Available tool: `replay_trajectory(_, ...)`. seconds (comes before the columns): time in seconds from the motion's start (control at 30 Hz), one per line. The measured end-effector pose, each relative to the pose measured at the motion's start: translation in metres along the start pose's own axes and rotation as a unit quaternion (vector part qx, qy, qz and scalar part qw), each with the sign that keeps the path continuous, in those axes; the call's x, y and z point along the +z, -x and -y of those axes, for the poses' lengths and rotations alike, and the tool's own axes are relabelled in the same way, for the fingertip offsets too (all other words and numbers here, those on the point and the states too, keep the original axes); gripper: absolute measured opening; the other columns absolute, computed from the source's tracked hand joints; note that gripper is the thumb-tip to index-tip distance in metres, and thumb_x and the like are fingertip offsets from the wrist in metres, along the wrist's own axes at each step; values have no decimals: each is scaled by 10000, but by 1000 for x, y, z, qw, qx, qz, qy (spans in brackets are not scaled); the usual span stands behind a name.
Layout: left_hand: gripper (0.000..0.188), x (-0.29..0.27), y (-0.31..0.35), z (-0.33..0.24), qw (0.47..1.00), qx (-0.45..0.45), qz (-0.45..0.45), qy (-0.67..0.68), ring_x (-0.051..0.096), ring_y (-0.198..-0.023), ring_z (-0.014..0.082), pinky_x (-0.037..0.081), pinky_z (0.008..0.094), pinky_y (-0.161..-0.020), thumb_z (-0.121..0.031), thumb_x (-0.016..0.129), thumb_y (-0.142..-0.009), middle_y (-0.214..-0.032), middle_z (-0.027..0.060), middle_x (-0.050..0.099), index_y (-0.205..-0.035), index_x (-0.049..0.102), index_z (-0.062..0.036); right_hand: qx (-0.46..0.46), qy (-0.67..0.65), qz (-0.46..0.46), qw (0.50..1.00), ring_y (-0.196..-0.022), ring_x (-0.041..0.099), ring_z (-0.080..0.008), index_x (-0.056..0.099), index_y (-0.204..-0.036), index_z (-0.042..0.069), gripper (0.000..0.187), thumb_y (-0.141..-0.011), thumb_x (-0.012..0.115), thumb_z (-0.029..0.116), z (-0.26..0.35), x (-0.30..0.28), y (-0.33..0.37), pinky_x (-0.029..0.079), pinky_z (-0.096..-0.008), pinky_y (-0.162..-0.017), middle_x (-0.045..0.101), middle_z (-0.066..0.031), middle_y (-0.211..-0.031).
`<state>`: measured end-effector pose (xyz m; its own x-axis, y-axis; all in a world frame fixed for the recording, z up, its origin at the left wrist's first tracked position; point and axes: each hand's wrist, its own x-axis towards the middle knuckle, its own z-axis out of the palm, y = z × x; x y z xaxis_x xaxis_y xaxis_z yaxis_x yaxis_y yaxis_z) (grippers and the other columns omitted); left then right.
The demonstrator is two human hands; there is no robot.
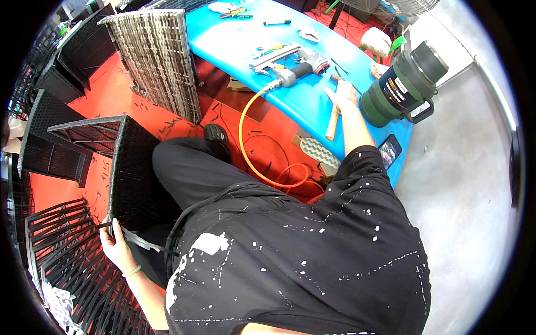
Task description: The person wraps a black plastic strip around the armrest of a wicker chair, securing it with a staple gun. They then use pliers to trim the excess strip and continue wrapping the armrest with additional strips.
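Observation:
At the lower left, my left hand (118,250) is closed in a pinch on a dark flat wicker strip (104,225) at the lower corner of a black woven furniture piece (134,173). The woven piece stands against my leg, and a pale strip (142,242) hangs beside my fingers. On the blue table (304,120), my right hand (344,96) is closed around a hammer (332,125). Its wooden handle points toward me, and part of the hammer is hidden under the hand.
A nail gun (296,64) with an orange air hose (241,131), pliers (237,15), a large green flask (393,89) and a phone (389,151) lie or stand on the table. A grey woven panel (153,61) and black strips (72,262) are at left.

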<state>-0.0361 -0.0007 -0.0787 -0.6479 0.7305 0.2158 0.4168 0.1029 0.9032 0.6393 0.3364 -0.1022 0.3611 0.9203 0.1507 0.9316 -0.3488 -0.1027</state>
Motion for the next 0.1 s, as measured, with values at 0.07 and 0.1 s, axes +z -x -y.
replay_trajectory(0.07, 225, 3, 1, -2, 1000, -5, -5, 6, 571, -921, 68, 466, 220, -867, -122, 675, -995, -1024, 2, 646, -1180, 658, 5, 33, 6, 46, 998, -1332, 532, -303, 577, -1394, 56, 776, -836, 701, 582, 4, -8, -10, 425, -416, -1123, 569, -179, -1418)
replay_trajectory(0.1, 226, 2, 2, -4, 1000, -6, -8, 8, 570, -922, 68, 465, 220, -869, -123, 676, -995, -1025, 2, 646, -1181, 658, 5, 33, 5, 48, 998, -1332, 532, -303, 577, -1394, 56, 776, -836, 701, 582, 4, -6, -9, 425, -416, -1123, 569, -179, -1418)
